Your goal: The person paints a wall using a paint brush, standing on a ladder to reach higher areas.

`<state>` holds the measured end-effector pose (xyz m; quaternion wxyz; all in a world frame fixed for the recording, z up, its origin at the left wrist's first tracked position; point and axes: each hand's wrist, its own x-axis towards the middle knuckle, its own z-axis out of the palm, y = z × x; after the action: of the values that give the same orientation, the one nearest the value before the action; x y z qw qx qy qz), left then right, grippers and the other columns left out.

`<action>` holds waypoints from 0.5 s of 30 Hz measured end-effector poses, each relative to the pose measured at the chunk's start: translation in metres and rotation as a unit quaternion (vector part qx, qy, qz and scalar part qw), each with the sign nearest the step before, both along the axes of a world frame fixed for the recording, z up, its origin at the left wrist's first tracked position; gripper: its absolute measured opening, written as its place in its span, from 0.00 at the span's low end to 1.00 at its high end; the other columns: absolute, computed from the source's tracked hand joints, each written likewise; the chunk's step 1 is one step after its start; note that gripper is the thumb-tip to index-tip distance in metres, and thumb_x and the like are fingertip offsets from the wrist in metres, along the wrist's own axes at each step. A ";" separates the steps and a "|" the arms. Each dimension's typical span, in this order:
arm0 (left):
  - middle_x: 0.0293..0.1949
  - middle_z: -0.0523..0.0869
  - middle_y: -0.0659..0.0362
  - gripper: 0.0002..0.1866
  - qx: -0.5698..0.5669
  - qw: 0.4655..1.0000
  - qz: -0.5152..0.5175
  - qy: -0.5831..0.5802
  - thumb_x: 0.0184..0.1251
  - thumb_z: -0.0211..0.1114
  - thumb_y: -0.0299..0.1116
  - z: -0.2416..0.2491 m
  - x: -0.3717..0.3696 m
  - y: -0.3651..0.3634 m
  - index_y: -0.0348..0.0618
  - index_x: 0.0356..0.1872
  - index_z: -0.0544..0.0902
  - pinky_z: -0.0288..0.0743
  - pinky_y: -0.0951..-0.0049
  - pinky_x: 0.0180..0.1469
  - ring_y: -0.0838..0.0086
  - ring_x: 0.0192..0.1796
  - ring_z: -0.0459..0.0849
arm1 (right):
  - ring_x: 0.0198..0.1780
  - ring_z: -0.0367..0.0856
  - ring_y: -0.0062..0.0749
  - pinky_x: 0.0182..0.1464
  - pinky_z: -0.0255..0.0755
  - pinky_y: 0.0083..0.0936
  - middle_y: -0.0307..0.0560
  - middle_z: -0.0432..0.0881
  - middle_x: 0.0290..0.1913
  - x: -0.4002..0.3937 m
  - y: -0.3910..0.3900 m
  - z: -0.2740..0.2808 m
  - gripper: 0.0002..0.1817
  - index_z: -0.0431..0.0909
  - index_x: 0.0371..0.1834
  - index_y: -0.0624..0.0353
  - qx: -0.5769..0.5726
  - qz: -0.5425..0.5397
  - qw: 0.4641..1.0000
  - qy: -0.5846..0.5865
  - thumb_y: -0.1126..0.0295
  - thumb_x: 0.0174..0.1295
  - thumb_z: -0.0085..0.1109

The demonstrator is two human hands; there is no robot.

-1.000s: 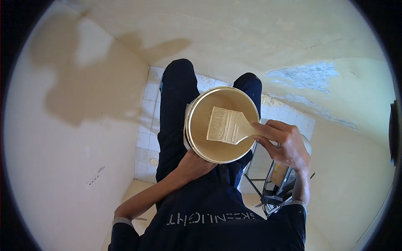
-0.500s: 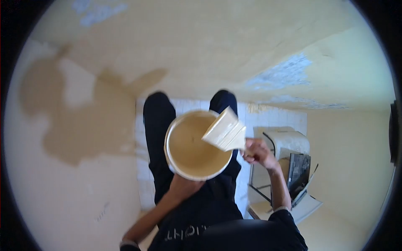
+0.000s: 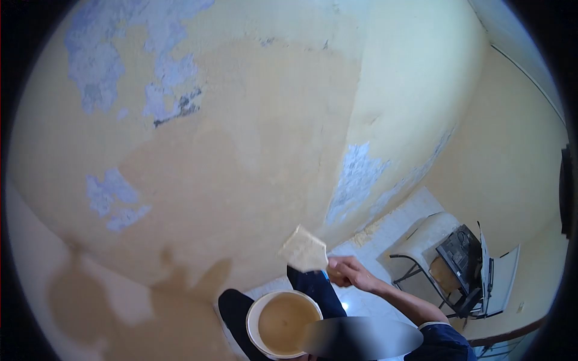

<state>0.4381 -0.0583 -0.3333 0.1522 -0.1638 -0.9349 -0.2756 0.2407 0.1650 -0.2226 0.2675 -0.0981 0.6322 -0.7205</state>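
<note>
A wide flat paintbrush [image 3: 304,251], its bristles coated in cream paint, is raised above my knee, just in front of the wall. My right hand [image 3: 349,272] is closed around its handle. Below, a white round bucket [image 3: 253,328] holds beige paint [image 3: 288,325] and sits between my dark-trousered legs. Of my left hand, only a sliver of skin [image 3: 310,358] appears under the bucket at the bottom edge; its fingers are hidden. A blurred oval covers part of the lower middle.
Facing me is a beige wall [image 3: 265,150] with peeling patches [image 3: 355,180] showing bluish white. To the right, a chair [image 3: 421,240] stands on the tiled floor, with a dark flat appliance [image 3: 463,259] beside it. My shadow [image 3: 81,301] falls on the lower left wall.
My view has tilted up toward the wall. The paintbrush has moved from over the bucket's rim to beyond it, near the wall. My left hand has mostly left the view.
</note>
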 end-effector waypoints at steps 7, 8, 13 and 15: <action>0.39 0.84 0.56 0.11 0.013 1.000 -0.011 -0.001 0.57 0.66 0.38 -0.002 0.002 -0.002 0.49 0.40 0.84 0.74 0.56 0.47 0.58 0.42 0.82 | 0.23 0.62 0.14 0.25 0.59 0.16 0.32 0.69 0.22 -0.117 0.020 0.069 0.22 0.66 0.66 0.57 0.072 -0.339 0.870 0.352 0.64 0.71 0.45; 0.39 0.84 0.55 0.11 0.014 1.000 -0.012 -0.002 0.57 0.65 0.39 -0.001 0.001 -0.002 0.48 0.40 0.84 0.74 0.56 0.47 0.57 0.42 0.82 | 0.23 0.61 0.14 0.25 0.59 0.16 0.34 0.67 0.21 -0.142 0.027 0.085 0.21 0.67 0.65 0.56 0.090 -0.364 0.841 0.390 0.65 0.70 0.47; 0.39 0.84 0.52 0.13 0.007 1.000 -0.020 -0.020 0.61 0.62 0.40 0.003 -0.001 -0.002 0.45 0.41 0.83 0.74 0.55 0.46 0.54 0.41 0.82 | 0.23 0.72 0.35 0.28 0.66 0.32 0.52 0.72 0.21 -0.261 0.061 0.149 0.21 0.71 0.62 0.52 0.251 -0.490 0.649 0.524 0.71 0.65 0.50; 0.38 0.84 0.50 0.14 0.007 0.999 -0.020 -0.035 0.62 0.61 0.41 0.005 -0.002 -0.001 0.44 0.41 0.83 0.74 0.55 0.46 0.53 0.41 0.82 | 0.25 0.76 0.44 0.31 0.69 0.38 0.58 0.74 0.22 -0.292 0.068 0.160 0.21 0.72 0.61 0.51 0.280 -0.510 0.588 0.563 0.73 0.64 0.50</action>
<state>0.4360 -0.0598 -0.3279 0.1152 -0.1718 -0.9342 -0.2907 -0.0518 0.2327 -0.0623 -0.5383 -0.0660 0.7736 -0.3278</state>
